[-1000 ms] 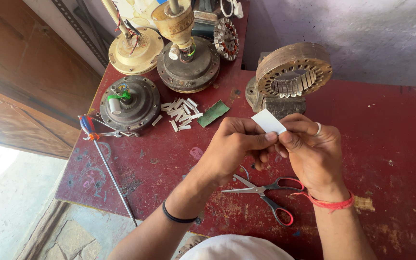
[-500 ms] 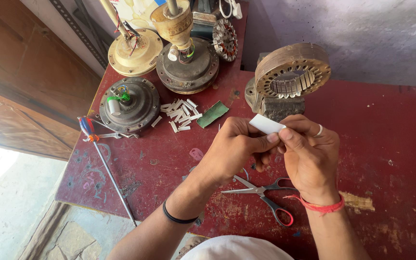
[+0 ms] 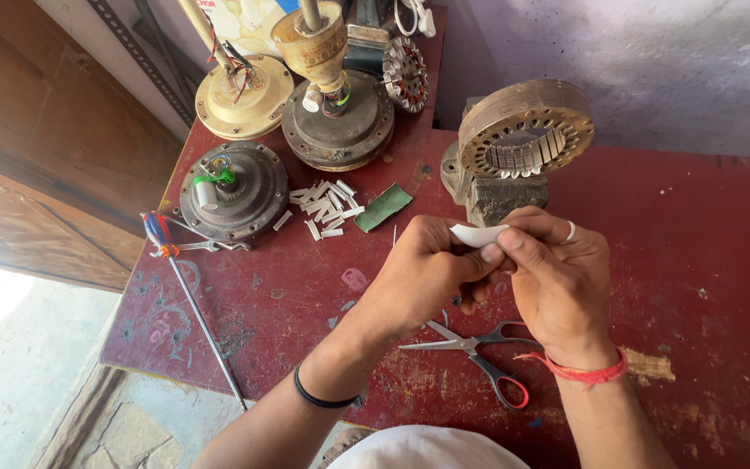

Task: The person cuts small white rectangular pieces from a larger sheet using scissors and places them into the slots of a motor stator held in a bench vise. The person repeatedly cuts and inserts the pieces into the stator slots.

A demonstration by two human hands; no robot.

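Head view: white slip (image 3: pixel 476 234) half-hidden between hands (image 3: pixel 488 274).

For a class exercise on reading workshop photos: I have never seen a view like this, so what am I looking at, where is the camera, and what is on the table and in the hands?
The camera sits on the person's head and looks down at their own hands. The left hand and right hand together pinch a small white paper strip, bent between the fingertips. Below them on the red table lie scissors. Farther off are a slotted metal ring, round fan motor housings, a heap of small white strips, a green scrap and a screwdriver.
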